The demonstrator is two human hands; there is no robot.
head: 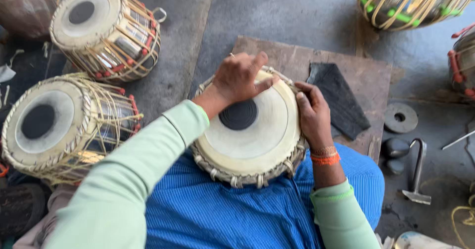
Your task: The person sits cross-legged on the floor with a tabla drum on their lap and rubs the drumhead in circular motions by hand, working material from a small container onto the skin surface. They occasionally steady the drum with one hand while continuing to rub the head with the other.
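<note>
Drum [252,130] sits in the lap on blue cloth, head already laced on, black spot in place. Right hand [312,113] clasps the rim's right edge; left hand [241,78] presses the far rim, fingers curled on it — fitting looks late-stage. Hammer [417,172] lies unused at right. Two finished drums [106,31] left.

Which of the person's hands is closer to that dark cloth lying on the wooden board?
The right hand. It grips the drum rim on the side facing the dark cloth, just beside it. The left hand rests on the drum's far rim, farther from the cloth.
</note>
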